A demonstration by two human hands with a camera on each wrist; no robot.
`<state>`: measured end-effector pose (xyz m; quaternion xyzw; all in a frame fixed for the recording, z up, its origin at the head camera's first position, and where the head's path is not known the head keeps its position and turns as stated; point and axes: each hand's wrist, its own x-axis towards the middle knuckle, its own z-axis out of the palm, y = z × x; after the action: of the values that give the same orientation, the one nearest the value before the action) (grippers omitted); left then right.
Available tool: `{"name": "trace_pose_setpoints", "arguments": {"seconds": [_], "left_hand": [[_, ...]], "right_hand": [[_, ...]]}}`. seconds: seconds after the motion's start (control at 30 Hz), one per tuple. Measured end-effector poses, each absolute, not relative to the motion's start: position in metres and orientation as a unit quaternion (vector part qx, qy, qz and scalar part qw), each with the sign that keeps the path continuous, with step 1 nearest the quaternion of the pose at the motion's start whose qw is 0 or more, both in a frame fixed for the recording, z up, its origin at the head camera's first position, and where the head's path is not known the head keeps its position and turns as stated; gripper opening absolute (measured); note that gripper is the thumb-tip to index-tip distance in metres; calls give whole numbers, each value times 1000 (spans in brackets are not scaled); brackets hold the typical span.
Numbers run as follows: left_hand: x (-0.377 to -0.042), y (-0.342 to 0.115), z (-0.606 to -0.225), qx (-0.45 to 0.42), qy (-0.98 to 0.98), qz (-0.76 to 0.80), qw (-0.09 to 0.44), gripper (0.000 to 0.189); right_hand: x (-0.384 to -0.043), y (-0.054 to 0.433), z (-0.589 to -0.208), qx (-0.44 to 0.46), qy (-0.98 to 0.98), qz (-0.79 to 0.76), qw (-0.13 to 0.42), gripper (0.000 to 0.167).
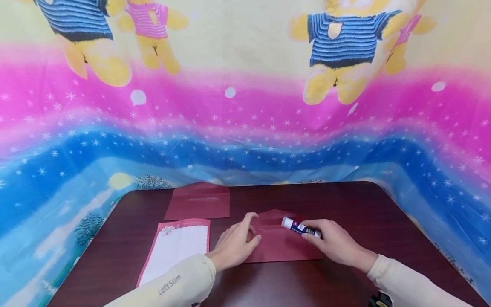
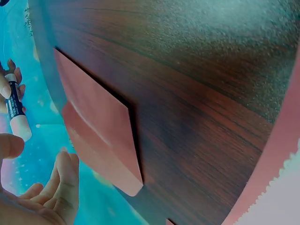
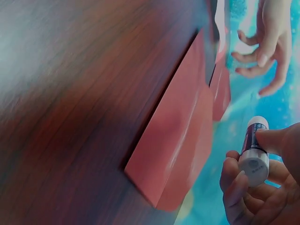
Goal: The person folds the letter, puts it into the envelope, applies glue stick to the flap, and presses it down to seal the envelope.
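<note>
A glue stick (image 1: pixel 301 227) with a dark label and white ends is held between the thumb and fingers of my right hand (image 1: pixel 337 243). Its white cap points left, over a red envelope (image 1: pixel 284 247) that lies on the table with its flap raised toward the back. In the right wrist view the glue stick (image 3: pixel 255 145) shows its white base end. My left hand (image 1: pixel 235 243) hovers at the envelope's left side, fingers loosely bent and holding nothing. Both wrist views show the left hand (image 2: pixel 56 192) apart from the glue stick.
A second red envelope (image 1: pixel 199 204) lies at the back left of the dark wooden table (image 1: pixel 253 281). In front of it is a white sheet (image 1: pixel 176 251) with a red decorated border, partly covered by my left sleeve. A printed curtain (image 1: pixel 245 106) hangs behind the table.
</note>
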<state>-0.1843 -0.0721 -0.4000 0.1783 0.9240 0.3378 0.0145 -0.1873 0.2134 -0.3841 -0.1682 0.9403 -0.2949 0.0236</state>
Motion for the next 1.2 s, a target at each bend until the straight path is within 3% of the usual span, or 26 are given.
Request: {"name": "trace_pose_setpoints", "arguments": {"seconds": [0.4, 0.77, 1.2], "left_hand": [[-173, -63, -396, 248, 932, 264, -10, 54], [-168, -55, -398, 342, 918, 179, -86, 39], [-166, -49, -398, 401, 906, 41, -125, 23]], "right_hand": [[-176, 186, -384, -234, 919, -312, 63, 31], [-169, 174, -385, -291, 903, -311, 59, 20], [-168, 168, -381, -291, 895, -324, 96, 19]]}}
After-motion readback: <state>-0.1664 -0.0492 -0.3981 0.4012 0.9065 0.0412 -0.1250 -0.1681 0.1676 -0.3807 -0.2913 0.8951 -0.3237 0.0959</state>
